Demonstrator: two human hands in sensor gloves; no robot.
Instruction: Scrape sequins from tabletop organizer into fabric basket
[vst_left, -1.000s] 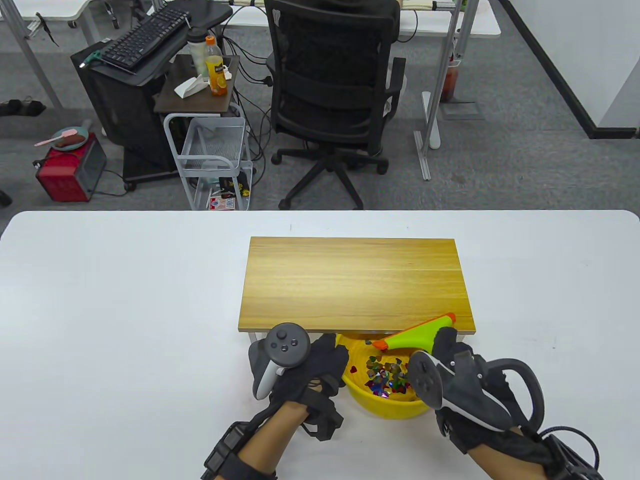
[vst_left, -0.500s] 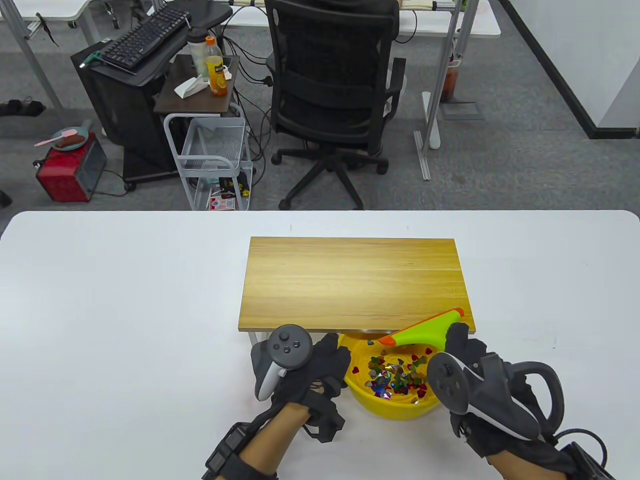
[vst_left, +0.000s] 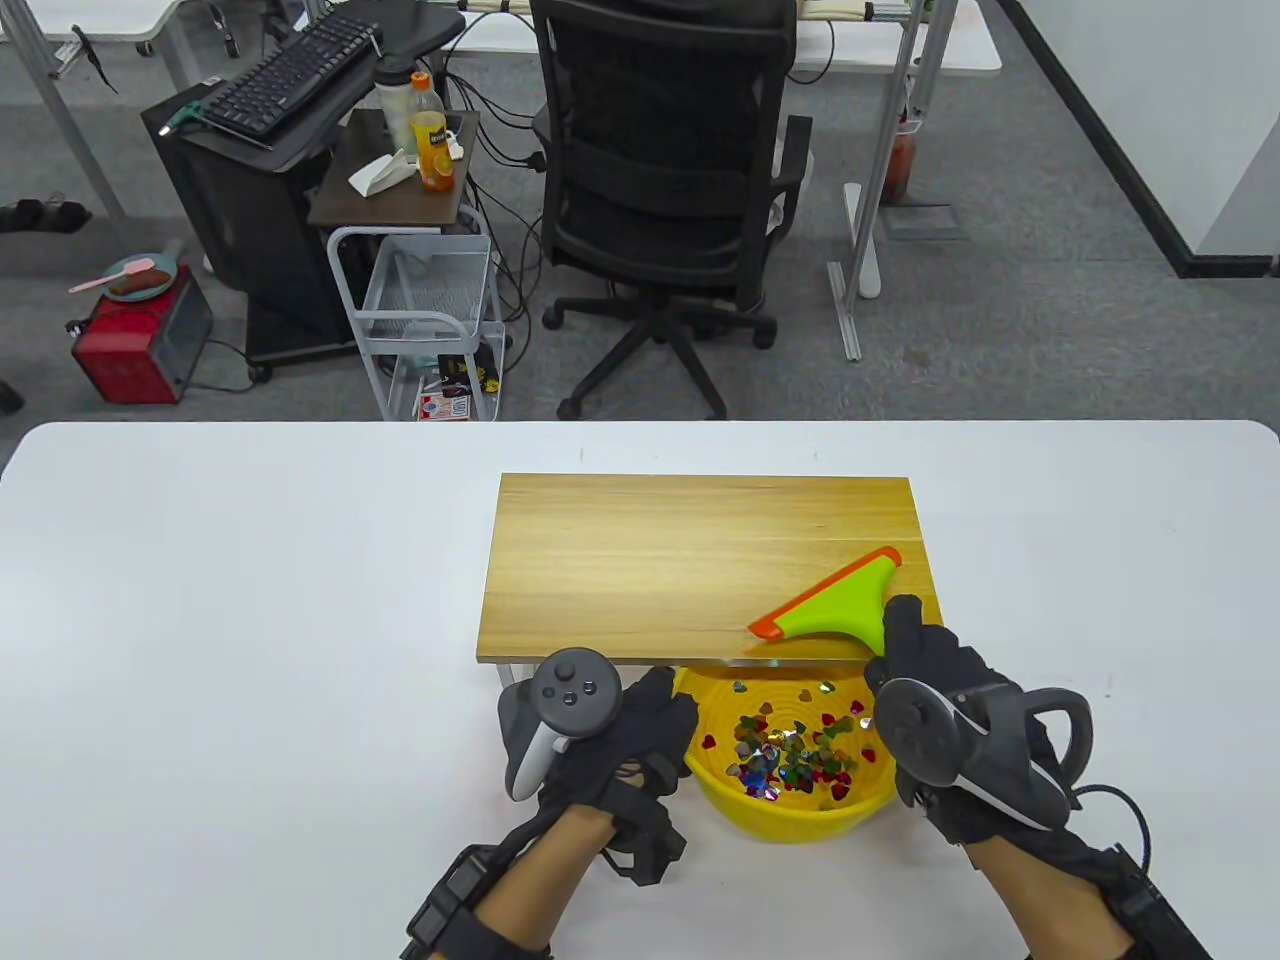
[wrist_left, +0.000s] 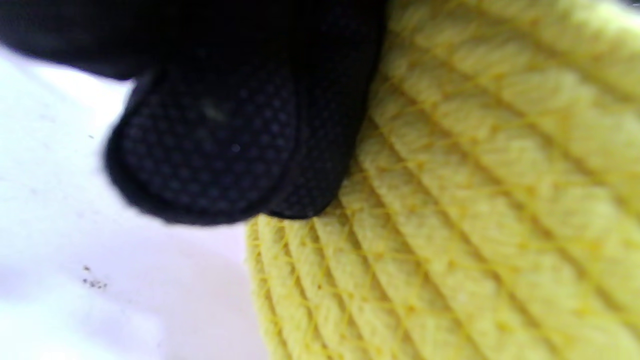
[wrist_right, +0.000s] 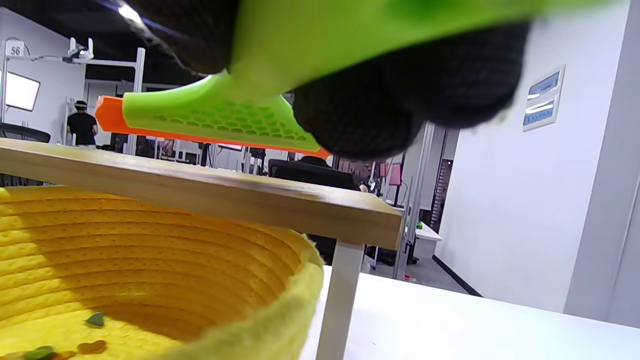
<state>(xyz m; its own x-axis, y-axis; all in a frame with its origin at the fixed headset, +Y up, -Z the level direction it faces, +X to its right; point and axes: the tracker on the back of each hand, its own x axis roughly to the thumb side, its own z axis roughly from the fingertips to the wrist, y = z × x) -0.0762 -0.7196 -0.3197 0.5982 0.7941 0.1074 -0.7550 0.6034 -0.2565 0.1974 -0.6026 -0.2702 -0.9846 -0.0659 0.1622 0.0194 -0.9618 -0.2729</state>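
Note:
A wooden tabletop organizer (vst_left: 700, 560) stands on white legs mid-table; its top is bare. A yellow fabric basket (vst_left: 720, 800) sits at its near edge and holds several coloured sequins (vst_left: 790, 750). My left hand (vst_left: 640, 740) holds the basket's left wall; its fingers (wrist_left: 210, 150) press the woven side (wrist_left: 475, 200). My right hand (vst_left: 915, 650) grips a green scraper with an orange blade (vst_left: 830, 605) and holds it just above the organizer's near right corner. In the right wrist view the scraper (wrist_right: 215, 120) hovers over the board (wrist_right: 200, 192), above the basket (wrist_right: 150, 260).
The white table (vst_left: 250, 600) surrounds the organizer. An organizer leg (wrist_right: 337, 300) stands right beside the basket's rim. Beyond the far edge stand an office chair (vst_left: 665, 190) and a wire cart (vst_left: 430, 320).
My right hand lifted the scraper from over the basket up and away onto the organizer's near right corner. The basket and my left hand stayed put.

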